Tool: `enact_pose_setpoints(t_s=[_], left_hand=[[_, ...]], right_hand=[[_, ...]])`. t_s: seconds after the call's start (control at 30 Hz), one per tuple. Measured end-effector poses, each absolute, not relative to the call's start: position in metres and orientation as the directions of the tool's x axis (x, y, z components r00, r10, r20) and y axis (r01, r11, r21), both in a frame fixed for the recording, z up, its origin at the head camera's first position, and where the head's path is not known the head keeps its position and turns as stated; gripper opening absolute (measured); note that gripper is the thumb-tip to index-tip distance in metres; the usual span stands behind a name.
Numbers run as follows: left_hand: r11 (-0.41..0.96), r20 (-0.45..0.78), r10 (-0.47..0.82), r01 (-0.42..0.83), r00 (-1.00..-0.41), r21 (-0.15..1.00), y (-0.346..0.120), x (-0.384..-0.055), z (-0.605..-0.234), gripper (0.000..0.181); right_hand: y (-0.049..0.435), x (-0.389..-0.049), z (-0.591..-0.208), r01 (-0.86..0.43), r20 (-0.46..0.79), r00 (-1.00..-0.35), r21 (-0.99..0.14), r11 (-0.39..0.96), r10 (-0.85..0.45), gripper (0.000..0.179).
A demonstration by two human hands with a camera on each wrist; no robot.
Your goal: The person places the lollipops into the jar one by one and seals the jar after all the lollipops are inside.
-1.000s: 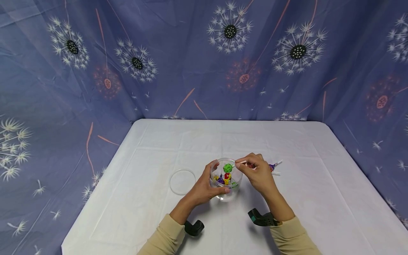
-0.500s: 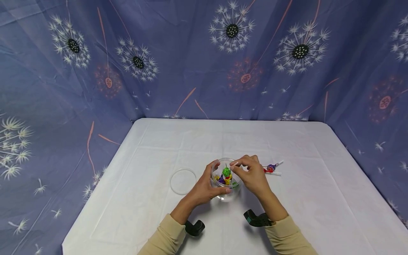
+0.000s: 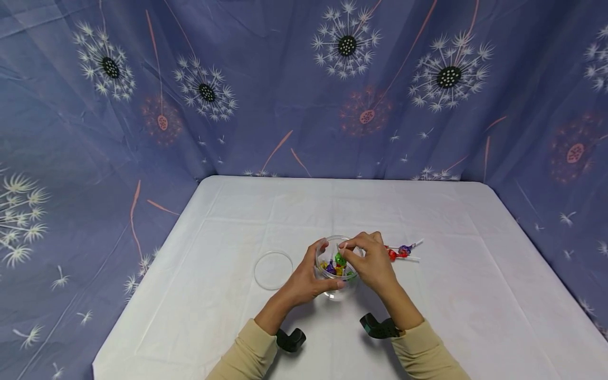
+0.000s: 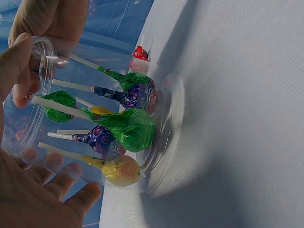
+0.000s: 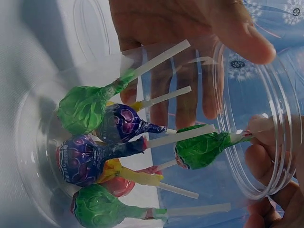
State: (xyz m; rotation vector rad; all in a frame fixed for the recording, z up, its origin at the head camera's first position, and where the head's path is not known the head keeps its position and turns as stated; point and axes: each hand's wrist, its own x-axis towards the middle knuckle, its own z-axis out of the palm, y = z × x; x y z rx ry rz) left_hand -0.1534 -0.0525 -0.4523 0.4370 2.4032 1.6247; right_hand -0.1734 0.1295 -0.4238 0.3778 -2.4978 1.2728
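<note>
My left hand (image 3: 304, 281) grips a clear plastic jar (image 3: 335, 295) around its side, fingers on the far side and thumb on the near side. Several wrapped lollipops stand stick-up inside, among them a green lollipop (image 4: 135, 130), a purple lollipop (image 5: 78, 159) and a yellow lollipop (image 4: 121, 171). At the jar's open mouth, my right hand (image 3: 372, 264) pinches the stick of another green lollipop (image 5: 197, 149). That one hangs head-first inside the jar, above the others, as the right wrist view shows. The jar's base is at the white cloth.
Left of the jar lies a clear round lid (image 3: 255, 271) on the white-covered table (image 3: 228, 227). Right of my right hand lie a red lollipop (image 3: 392, 255) and a purple-and-red lollipop (image 3: 405, 250), sticks pointing right. A blue dandelion-print curtain (image 3: 266, 79) hangs behind.
My right hand has moved left and lowered the green lollipop from the jar's mouth deeper inside. More of the lollipops on the table now show. The left hand keeps its grip on the jar.
</note>
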Motion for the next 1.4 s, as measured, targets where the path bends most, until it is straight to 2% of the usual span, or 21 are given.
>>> enact_pose_setpoints(t_s=[0.23, 0.53, 0.9, 1.13, 1.4], left_hand=[[0.347, 0.012, 0.36, 0.145, -0.933, 0.926, -0.053, -0.153, -0.452, 0.097], [0.349, 0.011, 0.363, 0.147, -0.932, 0.926, -0.053, -0.154, -0.453, 0.097], [0.366, -0.002, 0.347, 0.133, -0.938, 0.921, -0.052, -0.153, -0.454, 0.097], [0.361, 0.002, 0.354, 0.139, -0.935, 0.922, -0.051, -0.154, -0.453, 0.097], [0.382, -0.015, 0.347, 0.126, -0.938, 0.916, -0.051, -0.153, -0.453, 0.097]], right_hand=[[0.128, -0.173, -0.422, -0.378, 0.401, -0.909, -0.679, 0.629, -0.113, 0.007], [0.129, -0.17, -0.42, -0.361, 0.389, -0.916, -0.69, 0.627, -0.099, 0.008], [0.15, -0.171, -0.413, -0.438, 0.521, -0.854, -0.705, 0.557, -0.013, 0.01], [0.169, -0.173, -0.414, -0.407, 0.516, -0.854, -0.743, 0.531, 0.067, 0.01], [0.194, -0.175, -0.418, -0.312, 0.466, -0.872, -0.766, 0.561, 0.151, 0.01]])
